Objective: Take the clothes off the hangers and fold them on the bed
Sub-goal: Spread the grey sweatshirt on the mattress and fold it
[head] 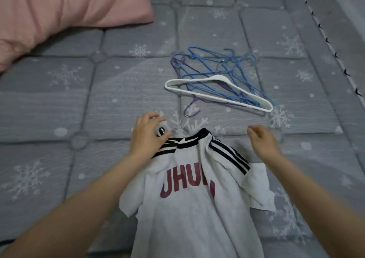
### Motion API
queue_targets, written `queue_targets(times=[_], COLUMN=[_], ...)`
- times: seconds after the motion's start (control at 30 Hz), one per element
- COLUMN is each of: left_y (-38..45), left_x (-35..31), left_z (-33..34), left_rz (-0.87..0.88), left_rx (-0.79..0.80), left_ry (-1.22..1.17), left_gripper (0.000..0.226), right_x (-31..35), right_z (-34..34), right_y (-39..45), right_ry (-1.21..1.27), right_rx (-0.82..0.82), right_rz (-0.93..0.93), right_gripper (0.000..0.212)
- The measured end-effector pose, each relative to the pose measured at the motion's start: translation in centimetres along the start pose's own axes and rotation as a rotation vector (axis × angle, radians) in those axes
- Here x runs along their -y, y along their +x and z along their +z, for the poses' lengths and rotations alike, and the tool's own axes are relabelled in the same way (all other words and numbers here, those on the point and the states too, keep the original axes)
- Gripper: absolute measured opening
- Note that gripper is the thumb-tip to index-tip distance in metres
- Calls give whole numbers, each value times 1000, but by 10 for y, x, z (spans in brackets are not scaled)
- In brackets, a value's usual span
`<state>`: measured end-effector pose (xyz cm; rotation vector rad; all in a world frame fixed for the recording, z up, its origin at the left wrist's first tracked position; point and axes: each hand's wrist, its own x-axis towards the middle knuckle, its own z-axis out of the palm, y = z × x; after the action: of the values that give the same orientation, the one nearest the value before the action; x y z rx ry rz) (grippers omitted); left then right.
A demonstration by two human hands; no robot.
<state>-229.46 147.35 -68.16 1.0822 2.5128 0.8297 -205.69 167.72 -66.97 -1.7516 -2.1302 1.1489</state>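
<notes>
A white shirt (189, 214) with black shoulder stripes and maroon letters lies flat on the grey snowflake bed cover (59, 103), its collar pointing away from me. Its right sleeve is folded in over the body. My left hand (147, 137) is at the shirt's left shoulder, and a bit of striped fabric sits pinched between thumb and fingers. Just right of the collar, my right hand (262, 141) hovers above the cover with loosely curled fingers and holds nothing. No hanger is in the shirt.
A pile of blue and purple wire hangers (213, 68) lies beyond the shirt with a white plastic hanger (217, 88) on top. A pink pillow (59, 10) fills the far left corner. The bed's stitched edge (331, 50) runs along the right.
</notes>
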Motion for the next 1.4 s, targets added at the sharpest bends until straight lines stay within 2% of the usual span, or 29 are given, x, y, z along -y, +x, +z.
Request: queue_targets(times=[0.17,0.27,0.33,0.4,0.47,0.53,0.67,0.77,0.93,1.1,1.17,1.27,1.4], left_y=[-35,-57,-70,-80,-85,-87,-89,-91,-92,-92,-89,-88,-86], left_x=[-27,-40,-46,-48,-45,-44,-53,-68,-96,-121,-123,-123,-119], left_z=[65,97,117,131,143,149,158,160,179,214,221,223,208], left_rz=[299,385,352,271,207,191,194,133,115,184,165,172,162], left_rx=[124,231,300,388,448,454,450,489,486,515,527,541,515], left_ry=[70,115,172,214,275,307,347,371,401,475,513,535,419], left_gripper=[29,35,42,57,70,73,75,88,92,97,94,92,89], right_x=[-79,-114,-131,-139,-138,-137,-143,-145,-170,-195,-203,-210,-192], right_z=[-13,-15,-12,-6,2,7,-1,-23,-83,-114,-116,-109,-89], right_y=[-17,-26,-28,-30,-33,-35,-31,-22,2,23,28,25,13], right_ry=[-59,-104,-78,-23,29,46,111,198,198,231,280,193,-160], right_rx=[23,128,206,219,190,145,76,-9,-257,-310,-292,-179,-190], right_rz=[186,234,235,235,235,264,186,143,163,240,272,278,71], right_gripper=[32,23,20,21,37,43,21,9,21,24,34,43,53])
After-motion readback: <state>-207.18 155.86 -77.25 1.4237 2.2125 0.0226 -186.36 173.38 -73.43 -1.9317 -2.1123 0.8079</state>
